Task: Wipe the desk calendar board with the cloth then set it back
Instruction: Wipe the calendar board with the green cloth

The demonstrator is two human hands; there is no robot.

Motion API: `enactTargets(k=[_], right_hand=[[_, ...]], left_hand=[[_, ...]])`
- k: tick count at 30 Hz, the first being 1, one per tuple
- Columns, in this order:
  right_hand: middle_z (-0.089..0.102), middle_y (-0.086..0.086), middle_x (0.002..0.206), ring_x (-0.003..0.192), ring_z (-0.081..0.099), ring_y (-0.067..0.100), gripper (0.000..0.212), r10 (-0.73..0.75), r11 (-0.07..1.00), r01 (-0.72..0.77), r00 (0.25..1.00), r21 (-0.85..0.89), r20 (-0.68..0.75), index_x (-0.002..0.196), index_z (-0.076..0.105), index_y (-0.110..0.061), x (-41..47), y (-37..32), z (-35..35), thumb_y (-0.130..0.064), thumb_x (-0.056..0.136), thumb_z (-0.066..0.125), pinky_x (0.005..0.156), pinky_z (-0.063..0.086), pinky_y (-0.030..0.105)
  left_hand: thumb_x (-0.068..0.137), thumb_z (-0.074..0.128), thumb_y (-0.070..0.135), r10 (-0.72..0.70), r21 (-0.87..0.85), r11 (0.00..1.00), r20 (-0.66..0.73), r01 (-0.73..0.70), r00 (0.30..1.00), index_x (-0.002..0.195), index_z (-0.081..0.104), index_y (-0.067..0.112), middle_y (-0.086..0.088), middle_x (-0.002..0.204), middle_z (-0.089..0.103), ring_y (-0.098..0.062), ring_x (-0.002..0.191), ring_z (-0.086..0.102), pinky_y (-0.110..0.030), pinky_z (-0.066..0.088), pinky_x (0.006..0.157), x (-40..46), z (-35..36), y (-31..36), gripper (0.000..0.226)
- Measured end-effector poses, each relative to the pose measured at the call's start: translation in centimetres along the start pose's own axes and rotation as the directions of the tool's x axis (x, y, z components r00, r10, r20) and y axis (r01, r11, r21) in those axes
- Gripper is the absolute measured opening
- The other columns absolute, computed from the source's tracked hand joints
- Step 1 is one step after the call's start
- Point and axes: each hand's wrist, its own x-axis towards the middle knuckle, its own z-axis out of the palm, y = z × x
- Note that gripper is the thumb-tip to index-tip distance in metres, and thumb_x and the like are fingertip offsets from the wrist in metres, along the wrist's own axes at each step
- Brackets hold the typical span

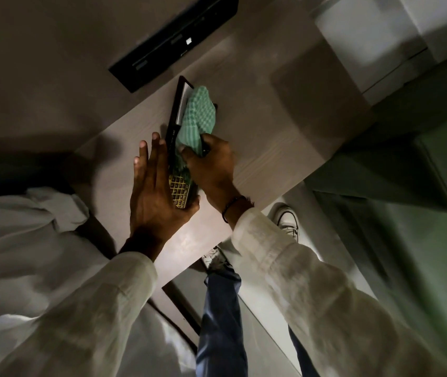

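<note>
The desk calendar board [174,118] is a dark-framed stand on the pale wooden desk [271,137], seen almost edge-on, with a yellow date grid at its near end. My left hand [154,191] grips that near end, palm against its left face and thumb hooked under the corner. A green checked cloth [196,115] is draped over the board's right face. My right hand [211,164] clutches the cloth's lower part and presses it on the board.
A black flat device [173,42] leans at the back of the desk by the wall. A white box-like unit [366,36] stands at the far right. The desk's front edge runs diagonally; my shoes [287,221] and the floor show below it.
</note>
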Motion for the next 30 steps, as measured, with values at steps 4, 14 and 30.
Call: enactTargets(k=[4, 14, 30], right_hand=[[0.077, 0.008, 0.087, 0.083, 0.074, 0.027, 0.019, 0.193, 0.979, -0.196, 0.98, -0.056, -0.047, 0.097, 0.076, -0.011, 1.0, 0.6, -0.4, -0.017, 0.079, 0.074, 0.073, 0.063, 0.039], [0.075, 0.01, 0.083, 0.077, 0.074, 0.029, 0.012, 0.236, 0.971, -0.238, 0.969, -0.024, -0.073, 0.09, 0.075, -0.008, 1.3, 0.2, 0.0, -0.012, 0.079, 0.071, 0.068, 0.063, 0.049], [0.077, 0.016, 0.101, 0.084, 0.074, 0.021, 0.027, 0.273, 0.882, -0.362, 0.914, 0.303, 0.299, 0.109, 0.072, 0.001, 1.2, -1.1, -3.0, -0.003, 0.083, 0.071, 0.076, 0.063, 0.033]], left_hand=[[0.08, 0.085, 0.046, -0.036, -0.018, 0.999, 0.035, 0.036, 0.999, 0.16, 0.029, -0.005, -0.029, 0.167, 0.032, -0.049, 0.157, 0.028, -0.063, 0.032, 0.125, 0.1, -0.2, 0.2, 0.11], [0.078, 0.09, 0.038, -0.036, -0.027, 0.999, 0.016, 0.036, 0.999, 0.158, 0.03, -0.006, -0.033, 0.164, 0.036, -0.052, 0.153, 0.033, -0.068, 0.038, 0.12, 0.3, -0.7, 1.0, 0.109], [0.087, 0.079, 0.046, -0.093, -0.071, 0.993, 0.016, 0.094, 0.995, 0.163, 0.019, 0.004, -0.022, 0.172, 0.026, -0.044, 0.16, 0.024, -0.057, 0.027, 0.128, 0.2, -0.1, 0.9, 0.106]])
